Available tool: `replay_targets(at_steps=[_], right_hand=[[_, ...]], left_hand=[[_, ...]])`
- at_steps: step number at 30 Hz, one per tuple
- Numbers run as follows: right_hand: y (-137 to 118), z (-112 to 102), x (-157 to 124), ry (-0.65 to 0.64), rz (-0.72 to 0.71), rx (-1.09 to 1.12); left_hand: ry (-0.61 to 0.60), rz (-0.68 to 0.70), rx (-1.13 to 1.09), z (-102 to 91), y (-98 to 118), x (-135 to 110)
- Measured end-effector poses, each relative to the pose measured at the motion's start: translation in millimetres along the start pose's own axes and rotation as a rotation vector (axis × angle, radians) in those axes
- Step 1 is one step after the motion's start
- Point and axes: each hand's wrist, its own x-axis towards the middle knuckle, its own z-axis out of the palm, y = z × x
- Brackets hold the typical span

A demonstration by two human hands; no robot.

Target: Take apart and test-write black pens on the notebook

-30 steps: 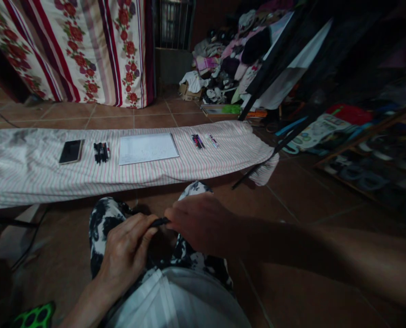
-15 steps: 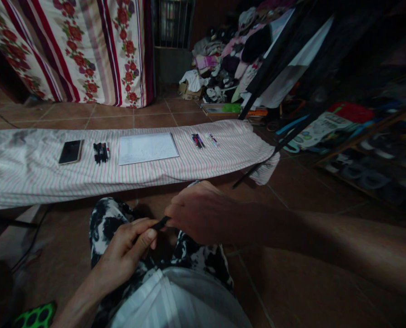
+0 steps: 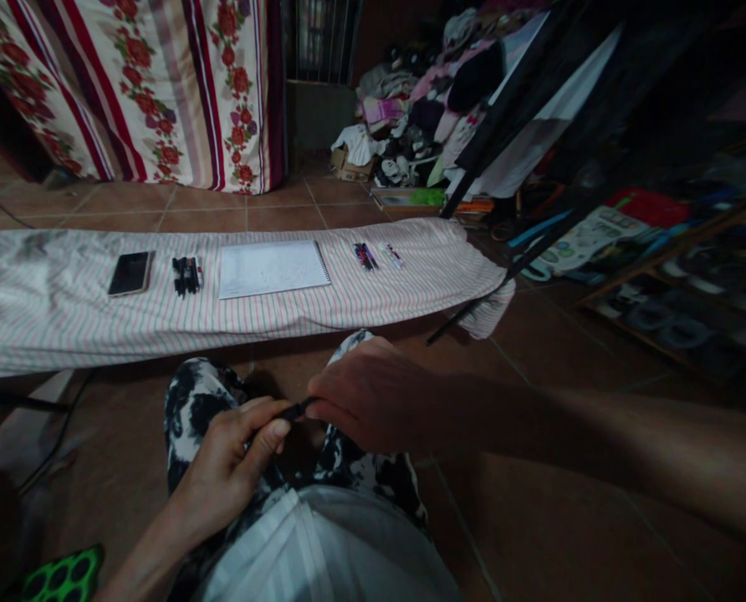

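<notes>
Over my lap, both hands grip a slim black pen (image 3: 293, 411). My left hand (image 3: 238, 456) is closed round one end, its thumb and forefinger pressed on the barrel. The fingers of my right hand (image 3: 360, 397) are closed on the other end, hiding it. A short dark stretch shows between the two hands. Beyond them, on a striped cloth, lie a spiral notepad (image 3: 273, 269), a row of black pens (image 3: 186, 276), a phone (image 3: 130, 273), a cluster of dark and purple pens (image 3: 365, 256) and a few small light-coloured pens (image 3: 392, 255).
The striped cloth (image 3: 260, 319) covers a long, low table in front of my knees. A dark metal bar (image 3: 473, 313) slants past its right end. Heaped clothes (image 3: 423, 100) and a floral curtain (image 3: 191, 92) stand behind. A green-and-black object (image 3: 63, 577) is at bottom left.
My right hand has shifted slightly to the right, and a little more of the black pen shows between my hands. My left hand stays almost in place.
</notes>
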Motion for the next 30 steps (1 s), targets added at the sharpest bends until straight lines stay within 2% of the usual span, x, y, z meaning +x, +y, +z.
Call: replay_targets(at_steps=[3,9,12,16,20,26,30], right_hand=[[-2.0,2.0,-0.4,-0.009,-0.021,-0.011],[-6.4,10.9,-3.0,0.048,0.054,0.034],[-8.0,13.2,-5.2,0.075,0.042,0.054],[-9.2,13.5,-6.2,0.028,0.071,0.134],[-7.9,13.1,-4.9,-0.012,0.216,0.411],[1.5,16.0,-6.3,-0.324,0.447,1.005],[9.0,26.6,-7.6,-0.378,0.542,1.195]], left_hand=[[0.014,0.034,0.075,1.7,-0.4,-0.5],[0.096,0.084,0.209,5.3,-0.1,-4.6],[0.131,0.177,0.279,5.4,0.5,-6.6],[0.145,0.289,0.373,4.1,3.0,-6.6],[0.157,0.354,0.436,3.6,8.1,-5.5],[0.184,0.443,0.536,6.3,15.0,-5.7],[0.209,0.477,0.603,7.5,15.9,-5.5]])
